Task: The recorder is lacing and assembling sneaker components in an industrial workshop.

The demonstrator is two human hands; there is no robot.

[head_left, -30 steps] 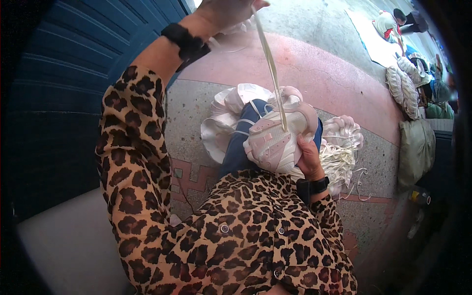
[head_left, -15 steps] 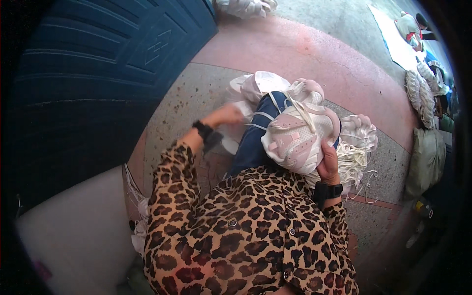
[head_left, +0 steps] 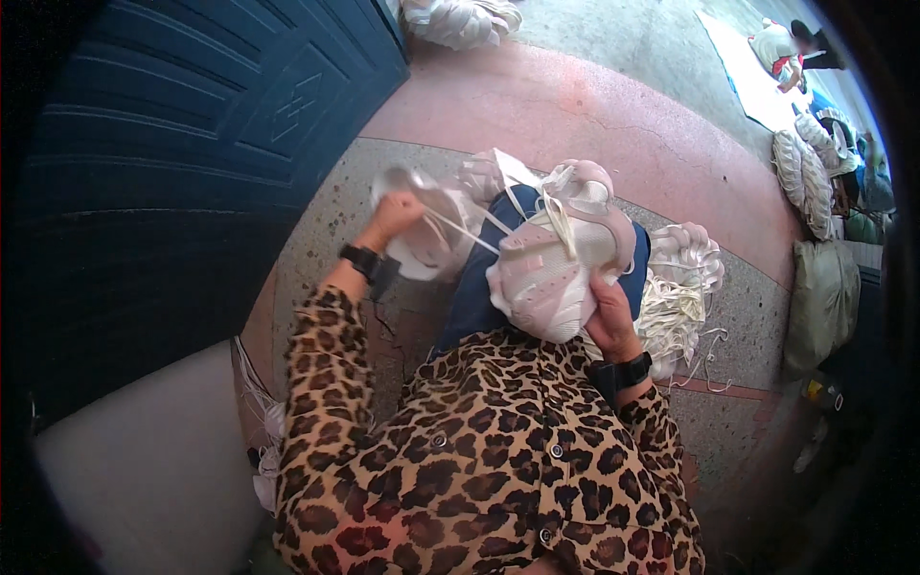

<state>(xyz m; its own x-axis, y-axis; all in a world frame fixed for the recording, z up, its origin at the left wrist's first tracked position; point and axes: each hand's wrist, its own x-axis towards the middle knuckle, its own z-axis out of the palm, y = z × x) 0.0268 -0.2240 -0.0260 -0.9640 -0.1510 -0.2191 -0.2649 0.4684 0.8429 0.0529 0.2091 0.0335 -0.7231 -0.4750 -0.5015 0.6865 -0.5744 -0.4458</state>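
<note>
A pale pink and white sneaker [head_left: 541, 278] rests over my blue-clad leg. My right hand [head_left: 610, 316] is closed round its side, thumb uppermost. White shoelaces [head_left: 458, 230] stretch taut from the sneaker to my left hand [head_left: 397, 211], whose fingers are closed on them. A second sneaker [head_left: 422, 251], smeared by motion, is just beside and below my left hand; I cannot tell whether the hand touches it. Beyond my knee are another pink and white sneaker [head_left: 583, 184] and a partly hidden one [head_left: 482, 175].
Loose cream laces [head_left: 671, 321] lie heaped to the right, with more shoes [head_left: 688, 251] behind them. A dark blue panelled door [head_left: 240, 105] stands at the left. Bundled shoes [head_left: 465, 21] lie farther off. A stuffed sack [head_left: 822, 302] and a distant person [head_left: 781, 57] are at the right.
My left hand has moved left, drawing the laces taut. The blurred sneaker beside it has shifted left too. My right hand still grips the sneaker on my leg.
</note>
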